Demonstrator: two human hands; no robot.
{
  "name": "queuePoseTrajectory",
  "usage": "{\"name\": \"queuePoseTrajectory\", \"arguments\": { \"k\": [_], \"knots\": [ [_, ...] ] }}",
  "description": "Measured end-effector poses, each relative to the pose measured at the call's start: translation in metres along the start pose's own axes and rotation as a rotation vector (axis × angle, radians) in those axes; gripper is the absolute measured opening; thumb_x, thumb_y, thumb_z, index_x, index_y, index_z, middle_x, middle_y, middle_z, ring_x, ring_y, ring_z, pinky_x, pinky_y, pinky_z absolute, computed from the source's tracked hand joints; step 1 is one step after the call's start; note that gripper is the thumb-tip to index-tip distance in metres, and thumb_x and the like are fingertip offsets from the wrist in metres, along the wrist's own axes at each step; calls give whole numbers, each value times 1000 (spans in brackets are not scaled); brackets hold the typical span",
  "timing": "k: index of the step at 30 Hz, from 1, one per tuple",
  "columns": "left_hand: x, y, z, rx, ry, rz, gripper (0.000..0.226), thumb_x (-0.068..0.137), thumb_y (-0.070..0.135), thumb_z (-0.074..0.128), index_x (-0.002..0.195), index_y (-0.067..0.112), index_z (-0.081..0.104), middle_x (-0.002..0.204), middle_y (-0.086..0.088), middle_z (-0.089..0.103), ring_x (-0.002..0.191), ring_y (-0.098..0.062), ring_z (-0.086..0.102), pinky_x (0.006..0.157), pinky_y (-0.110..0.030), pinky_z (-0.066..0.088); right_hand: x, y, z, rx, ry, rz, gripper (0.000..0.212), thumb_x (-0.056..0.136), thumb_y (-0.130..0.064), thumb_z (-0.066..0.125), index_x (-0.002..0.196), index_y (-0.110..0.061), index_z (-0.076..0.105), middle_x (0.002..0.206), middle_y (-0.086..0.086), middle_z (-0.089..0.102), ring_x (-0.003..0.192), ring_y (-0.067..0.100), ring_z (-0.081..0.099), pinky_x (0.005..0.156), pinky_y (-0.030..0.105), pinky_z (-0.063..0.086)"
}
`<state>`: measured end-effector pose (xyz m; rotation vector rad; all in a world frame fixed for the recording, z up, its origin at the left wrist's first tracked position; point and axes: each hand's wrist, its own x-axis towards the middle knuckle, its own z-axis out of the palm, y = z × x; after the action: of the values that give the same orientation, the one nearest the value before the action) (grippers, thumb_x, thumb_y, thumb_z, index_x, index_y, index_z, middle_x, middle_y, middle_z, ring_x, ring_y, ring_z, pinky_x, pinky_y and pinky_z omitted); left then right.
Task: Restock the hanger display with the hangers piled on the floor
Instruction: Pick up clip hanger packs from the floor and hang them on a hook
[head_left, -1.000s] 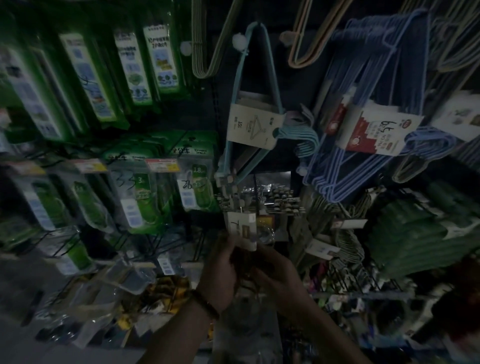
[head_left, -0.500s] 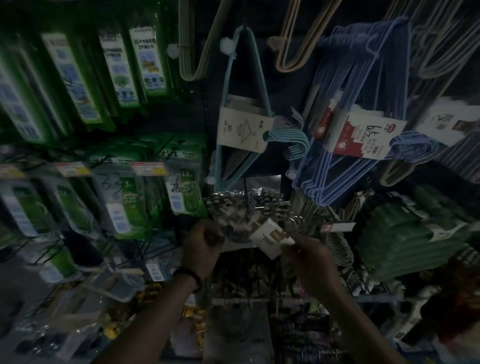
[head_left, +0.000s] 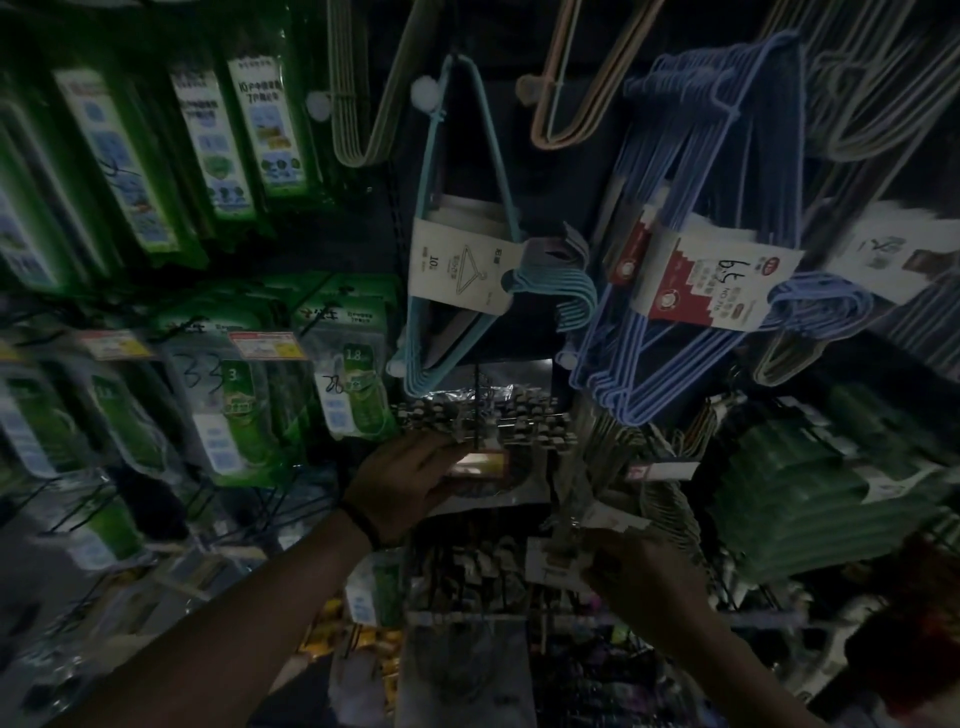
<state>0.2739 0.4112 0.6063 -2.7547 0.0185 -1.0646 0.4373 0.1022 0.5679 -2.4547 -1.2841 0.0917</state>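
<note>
Head view, dim light, some blur. Left hand (head_left: 402, 486) is raised to the display, its fingers curled on the lower edge of a metal clip pack (head_left: 485, 415) that hangs at the centre of the rack, with the thumb near the pack's pale label. A dark wristband (head_left: 363, 527) sits on that wrist. Right hand (head_left: 649, 577) is lower and to the right, pinching a carded pack (head_left: 558, 558) by its white card; the contents are too blurred to identify. This pack is held in front of the lower racks, apart from the clip pack. Teal hangers (head_left: 452, 260) hang bundled directly above the clip pack, with blue hangers (head_left: 701, 234) to their right. Green packets (head_left: 249, 405) fill the left side of the wall.
</note>
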Motion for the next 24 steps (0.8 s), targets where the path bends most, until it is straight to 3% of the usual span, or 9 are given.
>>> {"name": "queuePoseTrajectory", "arguments": {
  "k": [3,6,8,11,15,17,19,21,24],
  "knots": [
    [8,-6,-8,-21,-51,-31,29,104,30,56,115,15,78,115,-7,74,101,-28,69,84,-38,59,18,-17,-1,-183,59,-126,47,94,-50,56,141,-50,56,116,-12,75,93,17,73,70,31,58],
    [32,-2,-28,-118,-138,-242,34,101,42,51,107,22,79,108,1,76,94,-22,72,73,-33,61,46,-36,2,-232,76,-220,47,97,-38,53,144,-45,53,119,-3,75,93,26,74,70,35,60],
    [47,-2,-41,-149,-222,-316,23,101,40,58,108,28,77,109,4,76,97,-22,71,73,-29,54,65,-50,2,-269,159,-299,45,98,-32,46,141,-42,56,111,2,77,84,26,75,63,35,62],
    [61,-2,-52,-119,-328,-354,16,101,37,62,110,33,76,111,5,77,99,-22,70,74,-32,54,91,-64,1,-205,246,-325,44,101,-34,37,126,-25,73,115,13,75,99,38,73,80,43,61],
    [67,2,-55,-100,-389,-404,15,101,42,61,104,38,75,102,8,78,92,-20,71,71,-35,57,114,-65,7,-493,431,-453,22,89,-27,72,109,-24,79,98,10,79,85,34,75,74,42,59],
    [67,2,-57,-103,-389,-416,16,101,42,61,103,37,75,101,9,78,91,-19,71,71,-35,57,122,-63,7,-498,562,-496,16,86,-26,74,99,-20,81,85,7,78,77,30,74,70,37,58],
    [66,3,-59,-98,-385,-415,16,101,42,60,103,37,75,101,9,78,92,-20,71,71,-36,58,131,-60,10,-474,592,-468,20,91,-21,66,104,-10,77,87,15,76,77,34,75,70,43,61],
    [66,5,-58,-92,-387,-411,16,102,42,60,104,38,75,103,9,78,94,-21,71,73,-38,58,148,-51,18,-463,575,-390,24,93,-17,60,109,-7,75,86,19,74,73,37,74,66,47,63],
    [63,8,-58,-124,-384,-446,16,101,42,62,107,38,77,109,8,78,97,-21,71,75,-35,57,161,-47,22,-254,380,-296,16,81,-16,78,93,-6,73,59,15,63,45,33,63,40,39,54]
  ]
}}
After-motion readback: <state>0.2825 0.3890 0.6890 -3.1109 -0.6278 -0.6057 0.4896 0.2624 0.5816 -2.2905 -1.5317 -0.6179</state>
